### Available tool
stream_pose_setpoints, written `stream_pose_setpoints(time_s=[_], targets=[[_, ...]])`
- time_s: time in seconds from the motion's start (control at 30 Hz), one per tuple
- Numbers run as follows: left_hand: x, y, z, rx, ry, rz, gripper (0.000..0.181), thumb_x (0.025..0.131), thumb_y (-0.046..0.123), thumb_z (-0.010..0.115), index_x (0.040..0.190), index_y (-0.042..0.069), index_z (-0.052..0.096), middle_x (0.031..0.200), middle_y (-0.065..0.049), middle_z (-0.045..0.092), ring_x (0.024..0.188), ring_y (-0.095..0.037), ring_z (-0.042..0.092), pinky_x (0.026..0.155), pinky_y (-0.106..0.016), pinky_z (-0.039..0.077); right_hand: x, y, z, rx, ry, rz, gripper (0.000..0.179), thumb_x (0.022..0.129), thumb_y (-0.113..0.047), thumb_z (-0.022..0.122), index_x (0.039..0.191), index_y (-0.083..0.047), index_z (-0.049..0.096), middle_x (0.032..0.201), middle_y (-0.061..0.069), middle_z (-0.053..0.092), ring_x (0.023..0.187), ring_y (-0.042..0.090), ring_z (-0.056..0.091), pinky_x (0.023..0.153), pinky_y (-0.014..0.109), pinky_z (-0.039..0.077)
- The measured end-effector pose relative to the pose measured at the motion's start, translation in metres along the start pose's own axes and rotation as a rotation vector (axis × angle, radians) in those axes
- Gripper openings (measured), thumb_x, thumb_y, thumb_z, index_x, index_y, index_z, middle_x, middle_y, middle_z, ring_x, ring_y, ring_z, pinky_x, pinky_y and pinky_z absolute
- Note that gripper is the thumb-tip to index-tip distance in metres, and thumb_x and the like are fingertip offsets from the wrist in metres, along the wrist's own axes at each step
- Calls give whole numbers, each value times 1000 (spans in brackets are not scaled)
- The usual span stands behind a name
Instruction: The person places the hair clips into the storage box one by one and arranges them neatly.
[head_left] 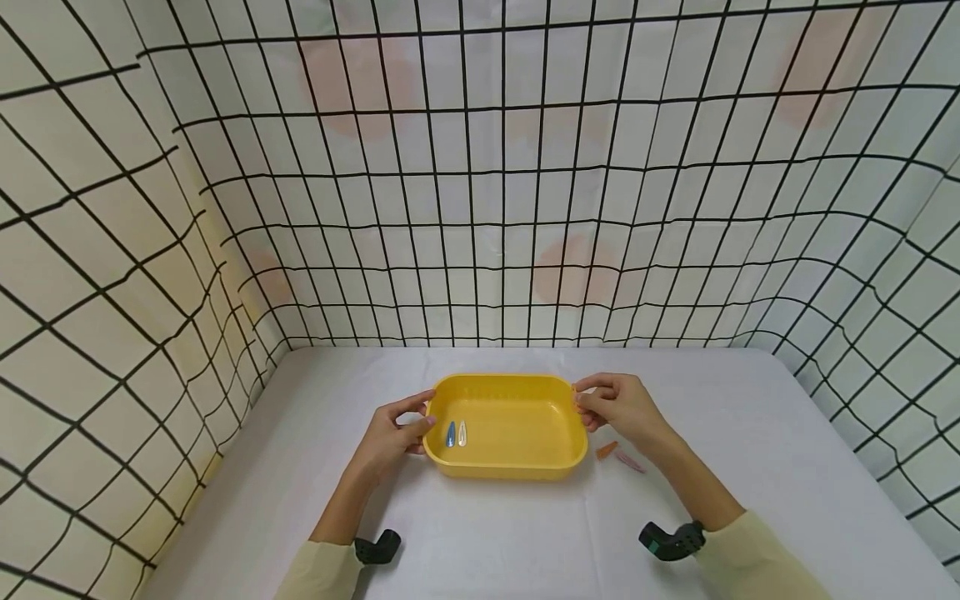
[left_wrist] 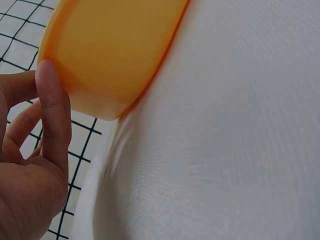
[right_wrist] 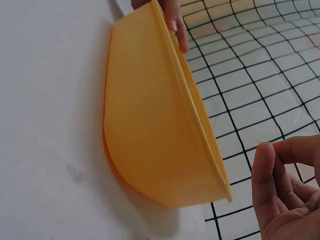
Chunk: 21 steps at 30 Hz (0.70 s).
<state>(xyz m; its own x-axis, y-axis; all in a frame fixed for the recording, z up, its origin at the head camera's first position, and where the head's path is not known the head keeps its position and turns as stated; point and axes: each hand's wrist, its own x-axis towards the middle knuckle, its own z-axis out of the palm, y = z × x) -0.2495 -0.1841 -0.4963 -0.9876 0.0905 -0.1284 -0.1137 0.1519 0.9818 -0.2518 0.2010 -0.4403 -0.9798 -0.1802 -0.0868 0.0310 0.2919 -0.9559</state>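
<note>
A yellow tray [head_left: 506, 473] sits on the white table. Inside it, toward the left, lie a blue hair clip [head_left: 451, 434] and a white hair clip [head_left: 462, 433] side by side. My left hand [head_left: 392, 433] grips the tray's left rim, thumb and fingertips at the edge. By the right rim, my right hand [head_left: 618, 408] pinches thumb and finger together, with a bit of orange at the tips that looks like a hair clip, mostly hidden by the fingers. Below that hand, an orange hair clip [head_left: 607, 450] and a pink hair clip [head_left: 630, 462] lie on the table.
A black wire grid [head_left: 502, 171] over pale cloth rises behind the table and along both sides. Dark wrist cameras are strapped on the left [head_left: 378, 547] and right [head_left: 672, 542] wrists, next to pale yellow sleeves [head_left: 757, 558].
</note>
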Motion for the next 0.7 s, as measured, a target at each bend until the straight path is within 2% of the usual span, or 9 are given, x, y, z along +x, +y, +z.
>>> stream_pose_setpoints(time_s=[0.23,0.43,0.53,0.7], targets=[[0,-1,0,-2,-2,4,49,93,11,75,140,21,66,118,-10,55,60,-19,63,60,-26,62,5,-5,19,7,-32,10,33,98,-12,70,123,8,63,99,25,74,70,19,71,70,30,65],[-1,2,2,5,10,8,50,93,13,76,141,19,65,118,-9,55,59,-18,62,58,-25,61,10,-9,35,-11,-42,27,31,97,-14,71,123,3,65,103,24,75,74,24,73,73,33,65],[-2,3,2,8,14,10,50,93,13,76,141,18,65,117,-9,55,59,-17,61,57,-24,61,15,-10,44,-9,-59,-3,30,97,-11,71,122,5,66,100,26,75,71,24,73,71,35,66],[-2,3,1,2,9,-1,49,93,13,76,140,20,65,118,-10,56,59,-17,63,59,-24,61,21,-12,58,21,-86,7,33,97,-9,70,125,8,63,101,29,73,71,27,73,70,35,66]])
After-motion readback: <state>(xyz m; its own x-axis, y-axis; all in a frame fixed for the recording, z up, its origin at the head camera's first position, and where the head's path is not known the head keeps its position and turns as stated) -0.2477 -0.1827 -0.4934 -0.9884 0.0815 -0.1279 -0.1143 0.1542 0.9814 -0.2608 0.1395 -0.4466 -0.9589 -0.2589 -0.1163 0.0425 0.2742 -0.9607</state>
